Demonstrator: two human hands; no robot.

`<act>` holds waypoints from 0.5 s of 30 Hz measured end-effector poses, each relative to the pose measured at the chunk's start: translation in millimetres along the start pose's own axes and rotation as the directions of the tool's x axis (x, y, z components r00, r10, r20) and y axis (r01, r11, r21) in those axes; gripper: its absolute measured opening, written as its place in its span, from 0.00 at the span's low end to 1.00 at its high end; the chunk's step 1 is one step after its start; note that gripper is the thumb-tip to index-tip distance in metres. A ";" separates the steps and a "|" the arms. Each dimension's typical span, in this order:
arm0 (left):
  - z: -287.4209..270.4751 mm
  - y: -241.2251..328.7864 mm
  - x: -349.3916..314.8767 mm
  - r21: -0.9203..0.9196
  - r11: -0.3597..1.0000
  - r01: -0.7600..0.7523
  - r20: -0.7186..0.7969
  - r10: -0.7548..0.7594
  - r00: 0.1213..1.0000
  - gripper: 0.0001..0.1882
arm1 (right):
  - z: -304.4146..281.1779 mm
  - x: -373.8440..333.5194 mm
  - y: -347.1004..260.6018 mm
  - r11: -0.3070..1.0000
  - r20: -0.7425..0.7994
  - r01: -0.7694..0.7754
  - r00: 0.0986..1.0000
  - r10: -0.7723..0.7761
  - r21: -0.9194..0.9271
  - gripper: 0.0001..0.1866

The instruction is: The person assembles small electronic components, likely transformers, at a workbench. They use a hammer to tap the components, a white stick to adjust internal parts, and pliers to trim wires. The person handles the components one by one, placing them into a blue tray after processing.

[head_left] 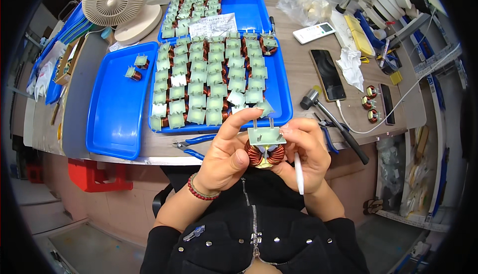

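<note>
Both my hands hold up a toroidal inductor point(266, 147) above my lap, just off the table's front edge. It has copper windings and a pale green square board on top, with metal pins pointing up. The index finger of my left hand point(224, 149) is raised to a pin tip, its thumb beside the windings; its other fingers are mostly hidden. My right hand point(308, 157) grips the board edge and the windings from the right. A white pen-like stick point(299, 173) is also tucked between that hand's fingers, pointing down.
A blue tray point(285, 95) of similar inductors lies ahead, another blue tray point(256, 10) behind it. The left blue tray point(112, 105) holds two. Blue-handled cutters point(191, 144), a hammer point(338, 124), pliers point(326, 134), a phone point(327, 75) and a fan point(117, 5) stand around.
</note>
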State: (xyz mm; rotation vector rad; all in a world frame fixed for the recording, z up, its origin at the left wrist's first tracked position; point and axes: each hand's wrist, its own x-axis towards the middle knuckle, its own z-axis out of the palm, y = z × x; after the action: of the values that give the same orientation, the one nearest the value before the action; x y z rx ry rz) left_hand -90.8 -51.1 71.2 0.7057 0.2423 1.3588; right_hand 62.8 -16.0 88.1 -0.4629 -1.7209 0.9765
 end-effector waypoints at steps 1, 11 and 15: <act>1.7 -1.0 0.5 0.002 1.000 -0.008 -0.013 0.008 1.000 0.38 | 0.4 -3.4 2.2 0.999 -0.007 -0.034 0.999 0.034 0.039 0.27; 2.4 5.8 8.6 -0.022 0.990 0.137 0.011 -0.137 0.991 0.41 | 4.7 -3.3 6.9 0.969 -0.013 -0.207 0.977 0.211 0.135 0.27; 11.7 15.9 10.0 0.157 0.982 0.103 -0.050 -0.096 0.994 0.35 | 3.3 -2.8 9.5 0.906 -0.021 -0.284 0.952 0.306 0.313 0.28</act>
State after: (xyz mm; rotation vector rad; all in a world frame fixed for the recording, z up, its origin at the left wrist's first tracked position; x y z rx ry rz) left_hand -95.0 -44.7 92.0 0.7883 0.4180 1.2688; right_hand 59.4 -13.7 78.5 -0.5549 -1.4252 1.4054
